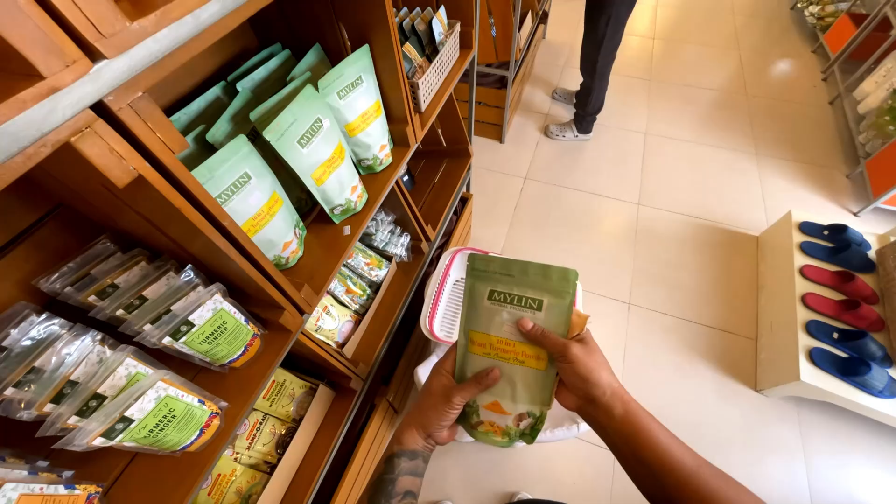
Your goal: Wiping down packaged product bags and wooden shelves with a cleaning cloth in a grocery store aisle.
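Green pouch (511,350) stands upright in the head view, low of centre, held in front of a white basket with a pink rim (439,299) that sits behind it. The left hand (439,406) cups its lower edge at about 7 o'clock, fingers curled closed around the bottom corner; the right hand (574,364) clamps the side at 3 o'clock, thumb laid flat across the yellow label. It looks like a soft, flexible foil bag, probably light and a little slick (the film is glossy), so the firm side seams and bottom gusset seem the safest holds. Matching pale green pouches (313,149) lean on the wooden shelf (308,280) at 10 o'clock. Blue and red slippers (840,294) lie well apart at 3 o'clock.
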